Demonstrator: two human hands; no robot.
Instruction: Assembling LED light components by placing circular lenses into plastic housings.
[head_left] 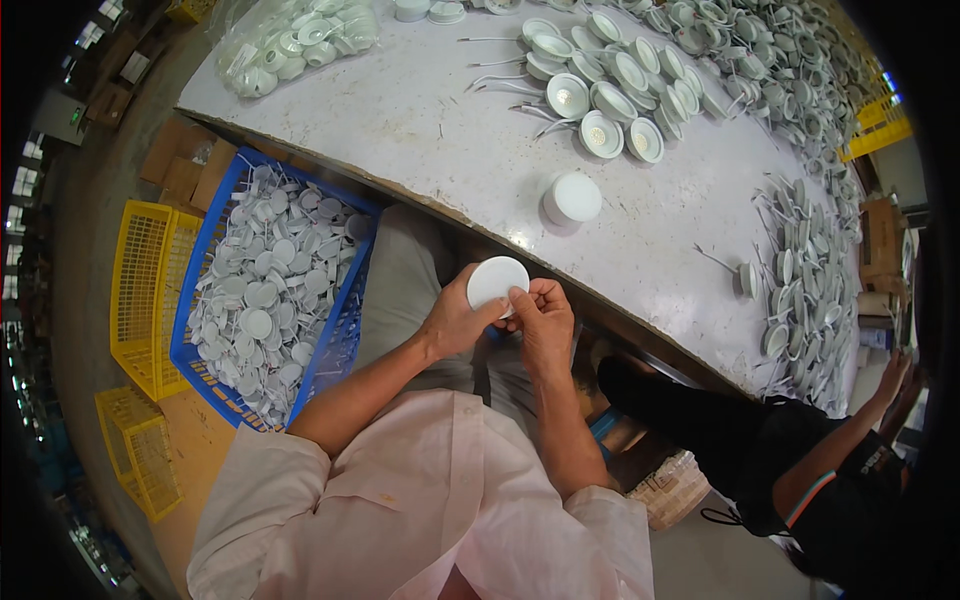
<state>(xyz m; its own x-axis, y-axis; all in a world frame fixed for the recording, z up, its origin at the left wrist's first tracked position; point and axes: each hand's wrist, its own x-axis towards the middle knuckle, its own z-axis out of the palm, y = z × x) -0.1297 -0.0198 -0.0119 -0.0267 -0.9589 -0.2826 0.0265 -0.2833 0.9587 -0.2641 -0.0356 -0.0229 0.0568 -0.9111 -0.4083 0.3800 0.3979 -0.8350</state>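
Observation:
Just past the table's near edge, over my lap, I hold a white round downlight (497, 281) with its smooth disc face up. My left hand (456, 318) is closed round its left side. My right hand (545, 322) grips the lower right rim, thumb on the face and fingers curled; what those fingers touch underneath is hidden. On the table, beyond my hands, stands a short stack of white round covers (574, 197). Farther back lies a group of open white downlight housings (601, 133) with thin wires trailing to the left.
Left of my legs, a blue crate (183, 318) holds many white discs with wires. Yellow crates (137, 285) stand beside it. A clear bag of white cups (300, 45) lies at the table's far left. Wired lamps (800, 290) pile up along the right, near a person in black (790, 460).

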